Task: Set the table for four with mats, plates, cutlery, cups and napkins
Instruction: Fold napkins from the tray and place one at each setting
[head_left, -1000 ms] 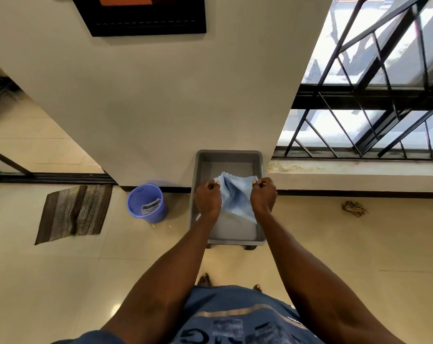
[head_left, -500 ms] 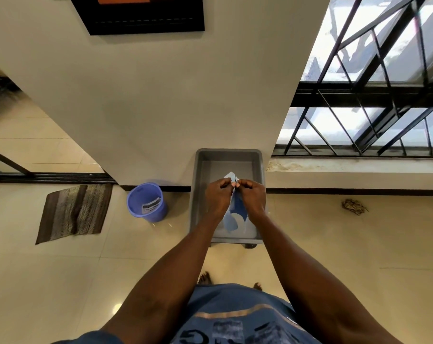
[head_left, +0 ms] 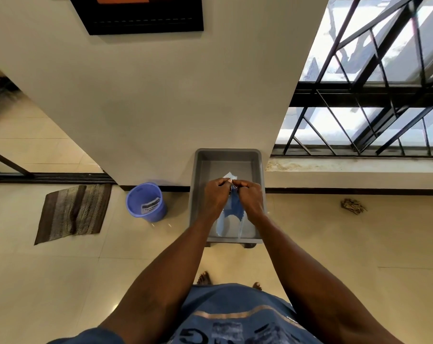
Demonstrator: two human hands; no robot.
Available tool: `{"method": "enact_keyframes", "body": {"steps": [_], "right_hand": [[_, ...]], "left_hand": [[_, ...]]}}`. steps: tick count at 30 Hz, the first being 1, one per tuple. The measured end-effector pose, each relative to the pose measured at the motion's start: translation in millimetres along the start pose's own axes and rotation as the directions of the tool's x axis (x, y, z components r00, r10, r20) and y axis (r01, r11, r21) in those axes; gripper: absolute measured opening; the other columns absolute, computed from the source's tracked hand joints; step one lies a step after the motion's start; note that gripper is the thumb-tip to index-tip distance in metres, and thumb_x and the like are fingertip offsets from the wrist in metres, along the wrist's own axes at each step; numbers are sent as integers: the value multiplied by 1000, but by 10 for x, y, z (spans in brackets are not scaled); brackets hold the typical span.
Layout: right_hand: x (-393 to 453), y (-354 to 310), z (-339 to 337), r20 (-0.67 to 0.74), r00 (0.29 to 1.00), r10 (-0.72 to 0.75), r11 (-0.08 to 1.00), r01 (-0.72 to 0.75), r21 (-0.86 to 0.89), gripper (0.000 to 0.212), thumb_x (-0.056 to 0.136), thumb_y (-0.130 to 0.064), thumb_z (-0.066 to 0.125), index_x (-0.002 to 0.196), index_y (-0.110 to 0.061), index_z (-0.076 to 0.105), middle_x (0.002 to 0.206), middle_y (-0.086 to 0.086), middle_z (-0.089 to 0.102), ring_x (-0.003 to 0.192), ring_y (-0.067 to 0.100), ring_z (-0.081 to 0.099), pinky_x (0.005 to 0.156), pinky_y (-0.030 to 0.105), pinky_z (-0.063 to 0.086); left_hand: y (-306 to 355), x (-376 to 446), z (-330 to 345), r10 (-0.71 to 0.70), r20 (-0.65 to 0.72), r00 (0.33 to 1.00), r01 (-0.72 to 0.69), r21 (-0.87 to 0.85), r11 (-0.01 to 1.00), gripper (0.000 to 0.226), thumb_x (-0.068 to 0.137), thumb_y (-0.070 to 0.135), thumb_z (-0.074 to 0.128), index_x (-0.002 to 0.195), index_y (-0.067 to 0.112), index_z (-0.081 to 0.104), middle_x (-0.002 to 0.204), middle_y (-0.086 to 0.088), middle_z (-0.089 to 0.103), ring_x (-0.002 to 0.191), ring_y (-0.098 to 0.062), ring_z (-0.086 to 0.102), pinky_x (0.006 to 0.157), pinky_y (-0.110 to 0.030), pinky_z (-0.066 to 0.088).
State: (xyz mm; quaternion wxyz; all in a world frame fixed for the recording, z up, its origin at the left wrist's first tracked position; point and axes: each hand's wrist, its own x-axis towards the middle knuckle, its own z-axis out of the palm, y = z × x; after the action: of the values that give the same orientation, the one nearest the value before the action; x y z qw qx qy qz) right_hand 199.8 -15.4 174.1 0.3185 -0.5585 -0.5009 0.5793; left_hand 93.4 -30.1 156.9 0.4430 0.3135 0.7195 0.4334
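A light blue napkin [head_left: 231, 209] hangs folded in half between my two hands, above a grey plastic bin [head_left: 200, 170] that stands against the wall. My left hand [head_left: 216, 196] and my right hand [head_left: 250, 197] are side by side, fingertips together, each pinching the napkin's top edge. A small pale corner of the cloth sticks up above my fingers. The lower part of the napkin droops toward the bin's near end. Most of the cloth is hidden behind my hands.
A blue bucket [head_left: 146, 202] sits on the tiled floor left of the bin, and a striped brown mat [head_left: 72, 212] lies farther left. A barred window [head_left: 372, 108] fills the upper right. A small brown scrap [head_left: 353, 206] lies on the floor at right.
One second ago my hands held the napkin spread wide. They have come together, folding the cloth in half, and now stay joined at its top edge.
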Motion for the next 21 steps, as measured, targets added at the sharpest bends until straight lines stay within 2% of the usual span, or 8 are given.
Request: {"method": "enact_keyframes", "body": {"steps": [3,5,7,10,13,15,18,21], "right_hand": [[23,-32,-21,85,985,150,977,-160,138,28,105,-17,40,97,-1,61,77,3,63,73,12,63,62,13,52],[67,-39,-5,87,978,191,967,-203,156,36,104,-27,43,112,2,63,89,6,65,86,16,63,78,19,54],[96,-56,17,116,967,225,950,-244,195,40,103,-30,46,123,2,60,101,11,65,100,23,61,97,33,49],[134,-77,27,123,961,248,921,-274,279,26,96,-23,60,108,-1,67,94,14,69,90,22,66,88,31,55],[223,-74,-32,-52,988,144,989,-145,-13,11,91,-12,61,102,-12,65,100,13,66,96,26,65,87,35,56],[274,-78,-104,-86,995,-44,972,23,-233,29,85,0,64,110,-13,60,110,11,59,106,23,58,81,27,50],[326,-196,-189,-14,981,-196,873,168,-457,46,81,-8,74,124,-16,58,131,9,44,120,22,40,90,26,38],[462,-283,-212,46,980,-194,784,183,-593,36,80,-22,77,114,-17,66,126,8,48,120,26,40,94,31,38]], "left_hand": [[90,-25,-67,-8,56,998,14,-110,994,13,101,12,50,102,14,62,86,2,62,79,-9,59,97,-39,49],[111,-16,-142,17,25,1000,-15,-72,997,13,95,14,57,90,21,67,84,6,66,79,-10,62,92,-42,53],[150,-9,-158,17,-8,1000,-17,-69,998,13,94,14,58,92,17,70,86,3,69,81,-12,64,94,-47,54],[265,-6,-160,-7,-41,999,6,-15,1000,23,100,13,53,110,-1,67,101,-13,67,97,-24,63,97,-36,50],[307,60,-250,142,-53,988,-138,78,987,18,99,17,55,94,4,67,85,-8,65,78,-16,60,71,-20,47],[359,93,-348,174,-62,983,-169,80,982,16,99,17,54,89,9,63,83,-5,62,74,-12,55,61,-11,43],[456,199,-459,254,-79,964,-252,33,967,11,98,10,55,89,8,62,87,-8,63,77,-12,54,67,-11,42],[568,278,-567,324,-56,945,-319,79,944,9,97,8,56,91,8,63,88,-8,64,78,-13,54,69,-11,42]]}}
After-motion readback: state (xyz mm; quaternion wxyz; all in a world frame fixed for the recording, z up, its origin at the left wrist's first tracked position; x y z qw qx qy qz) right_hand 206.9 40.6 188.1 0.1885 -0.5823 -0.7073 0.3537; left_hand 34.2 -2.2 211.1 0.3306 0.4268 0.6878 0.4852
